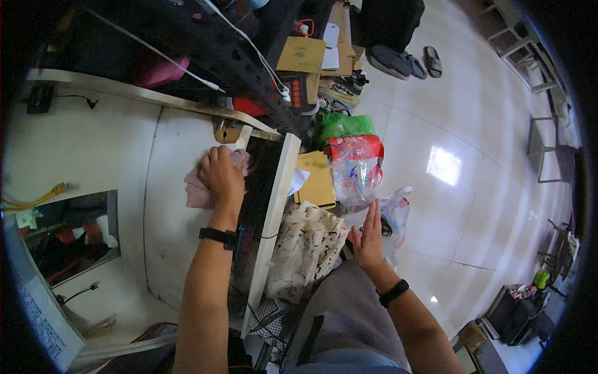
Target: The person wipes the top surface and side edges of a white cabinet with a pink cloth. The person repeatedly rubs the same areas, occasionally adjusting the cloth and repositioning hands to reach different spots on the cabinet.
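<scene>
Across the left side spread a white worktop (128, 149), with a yellow cable (40, 196) just beyond a shiny dark panel (70, 235). Right of these, the left hand (223, 176) rested on a crumpled pink cloth (197, 190) near the worktop's edge; whether its fingers were clamped on the cloth, I could not tell. Next came a cream patterned bag (302, 252), a yellow folder (317, 181) just beyond it. The right hand (367, 242), fingers straight and together, thumb apart, hovered near a clear plastic bag (354, 179). Farther right, a sandal (431, 62) lay on pale floor tiles (451, 215).
</scene>
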### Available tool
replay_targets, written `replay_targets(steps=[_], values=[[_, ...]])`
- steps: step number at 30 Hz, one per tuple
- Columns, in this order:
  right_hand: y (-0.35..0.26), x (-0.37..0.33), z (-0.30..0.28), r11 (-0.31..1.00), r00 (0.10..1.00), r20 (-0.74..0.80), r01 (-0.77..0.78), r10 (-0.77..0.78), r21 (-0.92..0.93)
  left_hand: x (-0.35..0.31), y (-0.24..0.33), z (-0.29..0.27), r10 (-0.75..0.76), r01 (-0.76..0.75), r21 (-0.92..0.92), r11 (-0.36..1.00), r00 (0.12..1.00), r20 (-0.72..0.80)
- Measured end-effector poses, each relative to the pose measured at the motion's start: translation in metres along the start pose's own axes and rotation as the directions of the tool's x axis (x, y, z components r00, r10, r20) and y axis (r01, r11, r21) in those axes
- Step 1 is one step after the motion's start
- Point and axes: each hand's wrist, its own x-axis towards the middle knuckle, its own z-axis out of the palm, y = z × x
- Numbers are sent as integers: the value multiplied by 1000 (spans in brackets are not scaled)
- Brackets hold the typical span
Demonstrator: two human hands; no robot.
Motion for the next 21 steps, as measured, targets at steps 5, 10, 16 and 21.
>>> replay_targets(steps=[5,10,16,21], values=[[20,-4,-19,998,997,-67,-44,41,-50,32,25,13,91,-84,75,994,991,-94],[36,-13,-29,993,993,-93,-82,74,-85,39,28,22,39,-33,44,998,988,-147],[39,-19,-36,992,988,-114,-110,101,-69,18,10,5,-199,188,-164,968,979,-49],[38,-13,-33,989,990,-107,-103,92,-107,47,27,25,16,-23,-33,999,979,-205]])
